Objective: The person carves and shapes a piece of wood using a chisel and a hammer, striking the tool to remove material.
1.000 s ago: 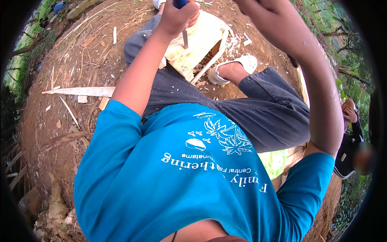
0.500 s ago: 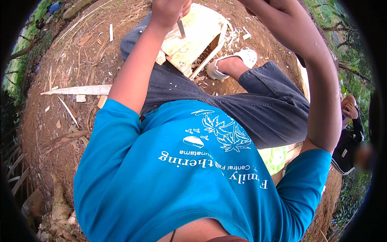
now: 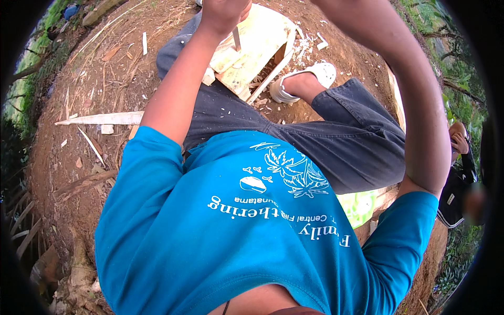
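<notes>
My left hand (image 3: 224, 14), at the upper edge, is closed around the top of a chisel (image 3: 237, 40). Its flat metal blade points down and meets the pale wooden block (image 3: 258, 51); the handle is hidden in my fingers. The block has cut, angled faces and a dark gap on its right side. It lies between my legs, against my trouser leg. My right forearm (image 3: 391, 39) rises past the upper edge, so the hand and anything in it are out of the picture.
Wood shavings (image 3: 303, 50) lie on the brown soil beside my white clog (image 3: 324, 75). A long pointed wood strip (image 3: 100, 118) rests at left. Something bright green (image 3: 359, 206) is beneath my right leg. Another person (image 3: 460, 173) sits at the far right.
My right arm has moved outward and upward, taking the hand out of view. The left hand and chisel stay almost in place on the block.
</notes>
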Available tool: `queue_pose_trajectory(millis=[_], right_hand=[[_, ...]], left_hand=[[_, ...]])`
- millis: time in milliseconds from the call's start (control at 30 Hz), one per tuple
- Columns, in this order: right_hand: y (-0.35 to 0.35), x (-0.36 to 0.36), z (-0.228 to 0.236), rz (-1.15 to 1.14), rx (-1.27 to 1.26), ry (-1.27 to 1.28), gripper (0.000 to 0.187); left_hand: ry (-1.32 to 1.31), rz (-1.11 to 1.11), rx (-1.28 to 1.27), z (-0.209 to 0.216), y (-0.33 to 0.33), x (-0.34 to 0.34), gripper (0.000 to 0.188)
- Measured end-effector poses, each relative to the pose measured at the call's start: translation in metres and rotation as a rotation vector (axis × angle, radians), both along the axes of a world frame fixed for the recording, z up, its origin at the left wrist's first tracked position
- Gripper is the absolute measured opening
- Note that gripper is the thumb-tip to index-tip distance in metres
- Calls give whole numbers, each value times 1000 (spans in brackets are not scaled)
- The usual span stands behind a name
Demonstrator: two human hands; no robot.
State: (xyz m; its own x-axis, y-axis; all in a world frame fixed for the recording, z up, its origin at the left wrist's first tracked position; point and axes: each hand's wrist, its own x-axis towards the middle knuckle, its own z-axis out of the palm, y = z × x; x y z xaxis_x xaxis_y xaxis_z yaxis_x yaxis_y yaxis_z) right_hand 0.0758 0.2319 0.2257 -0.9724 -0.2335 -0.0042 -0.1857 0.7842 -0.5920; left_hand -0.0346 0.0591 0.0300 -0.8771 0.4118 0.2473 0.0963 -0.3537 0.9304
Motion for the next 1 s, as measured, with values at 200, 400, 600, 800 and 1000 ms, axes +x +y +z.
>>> queue_pose_trajectory(millis=[200, 400, 600, 800, 1000], right_hand=[[3, -4, 1, 46, -16, 37, 25], [3, -7, -10, 69, -185, 37, 24], [10, 0, -28, -52, -290, -123, 29], [26, 6, -65, -2, -492, -126, 32], [22, 14, -45, 35, -369, -74, 32]], left_hand=[[-50, -62, 66, -6, 0, -1, 24], [-129, -53, 39, -26, -4, 3, 23], [-161, -14, 205, 6, -16, 11, 20], [-113, -8, 123, 19, -22, 8, 23], [-41, 38, 36, 0, -19, 11, 20]])
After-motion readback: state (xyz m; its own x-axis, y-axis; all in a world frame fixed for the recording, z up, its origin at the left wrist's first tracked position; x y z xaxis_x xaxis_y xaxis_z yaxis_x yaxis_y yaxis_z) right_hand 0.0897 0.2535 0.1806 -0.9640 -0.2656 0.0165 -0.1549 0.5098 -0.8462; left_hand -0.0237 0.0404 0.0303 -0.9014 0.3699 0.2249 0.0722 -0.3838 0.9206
